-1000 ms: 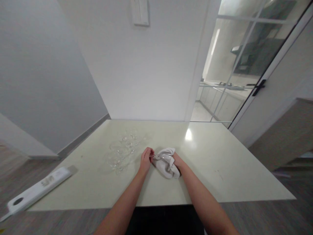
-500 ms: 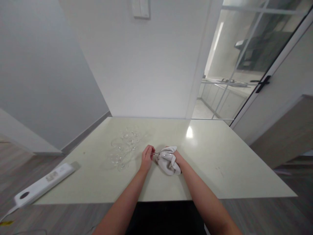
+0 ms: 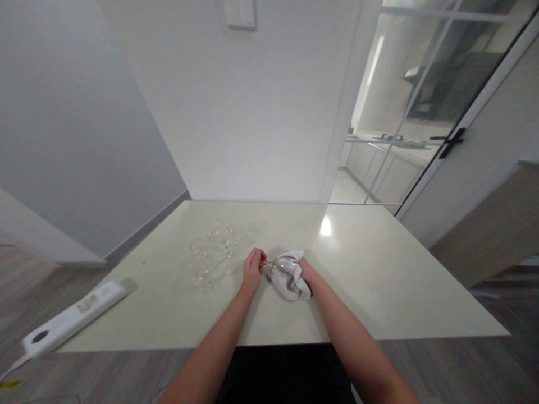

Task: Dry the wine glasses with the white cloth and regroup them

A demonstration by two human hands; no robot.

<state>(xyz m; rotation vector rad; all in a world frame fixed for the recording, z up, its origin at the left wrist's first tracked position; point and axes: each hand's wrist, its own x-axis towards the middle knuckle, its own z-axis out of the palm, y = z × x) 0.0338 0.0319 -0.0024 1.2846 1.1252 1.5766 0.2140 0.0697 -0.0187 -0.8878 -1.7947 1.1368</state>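
Note:
My left hand [image 3: 253, 268] is closed round the stem end of a clear wine glass [image 3: 285, 266], which lies sideways above the table. A pale grey cloth [image 3: 290, 289] wraps the bowl of that glass. My right hand [image 3: 305, 269] is mostly covered by the cloth and grips it around the bowl; its fingers are hidden. To the left of my hands a group of several clear stemmed glasses [image 3: 202, 269] stands close together, their outlines faint against the tabletop.
The pale, glossy table [image 3: 404, 292] stretches wide to both sides and meets a white wall [image 3: 261, 129] at its far edge. A white power strip [image 3: 76, 317] lies at the left front corner. At the far right is a glass-paned door [image 3: 421, 101] with a black handle.
My hands, the wine glass and the cloth stay almost in place. The cloth's folds have shifted slightly around the bowl, and the view has moved a little.

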